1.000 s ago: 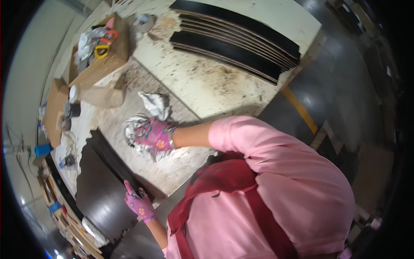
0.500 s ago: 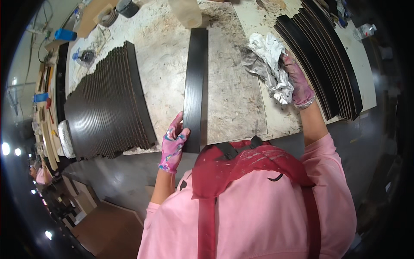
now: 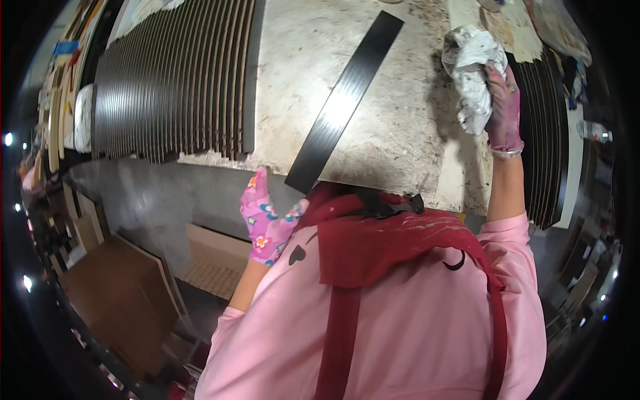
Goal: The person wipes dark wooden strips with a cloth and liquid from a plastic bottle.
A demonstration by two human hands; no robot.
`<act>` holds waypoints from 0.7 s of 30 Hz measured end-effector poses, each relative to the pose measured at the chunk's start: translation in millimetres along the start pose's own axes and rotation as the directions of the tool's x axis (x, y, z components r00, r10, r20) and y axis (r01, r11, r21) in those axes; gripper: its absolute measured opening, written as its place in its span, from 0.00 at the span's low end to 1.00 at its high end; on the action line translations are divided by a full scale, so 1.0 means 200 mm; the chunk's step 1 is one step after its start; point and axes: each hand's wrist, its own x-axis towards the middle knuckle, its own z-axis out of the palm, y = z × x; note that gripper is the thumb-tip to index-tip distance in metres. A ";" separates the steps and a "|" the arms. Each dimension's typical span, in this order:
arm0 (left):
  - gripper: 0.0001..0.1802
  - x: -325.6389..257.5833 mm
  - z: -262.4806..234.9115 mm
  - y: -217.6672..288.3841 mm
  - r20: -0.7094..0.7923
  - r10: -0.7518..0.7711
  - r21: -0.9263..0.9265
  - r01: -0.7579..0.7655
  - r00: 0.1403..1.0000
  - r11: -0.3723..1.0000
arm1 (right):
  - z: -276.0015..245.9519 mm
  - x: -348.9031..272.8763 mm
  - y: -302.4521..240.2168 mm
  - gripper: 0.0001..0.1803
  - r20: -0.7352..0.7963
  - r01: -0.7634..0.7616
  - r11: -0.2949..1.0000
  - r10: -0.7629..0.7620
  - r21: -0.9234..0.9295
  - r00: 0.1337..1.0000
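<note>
A black slat (image 3: 347, 100) with a glossy wood-grain face lies slantwise on the table, its near end reaching the table's front edge. Just off that near end is my left hand (image 3: 267, 220), in a pink flowered glove, with thumb and fingers apart and nothing held. At the right, my right hand (image 3: 505, 113), in a stained pink glove, grips a crumpled white cloth (image 3: 475, 80) smudged with grey; it appears raised over the tabletop. The cloth hides part of the fingers.
Rows of dark slats (image 3: 173, 87) fill the table's left side, and more dark slats (image 3: 541, 133) stand along the right. The worktop (image 3: 393, 140) is pale and stained. A clear bottle (image 3: 593, 131) lies at the far right. Cardboard (image 3: 210, 260) and a brown box (image 3: 120, 293) are at lower left.
The slat has turned from nearly straight to a slant, far end to the right. My left hand has let go of it. My right hand still holds the cloth. The whole view has shifted.
</note>
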 end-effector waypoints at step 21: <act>0.36 -0.04 0.07 -0.08 0.303 0.011 -0.576 0.174 0.953 0.799 | -0.02 0.45 0.19 0.36 0.017 0.040 0.754 -0.038 -0.656 0.999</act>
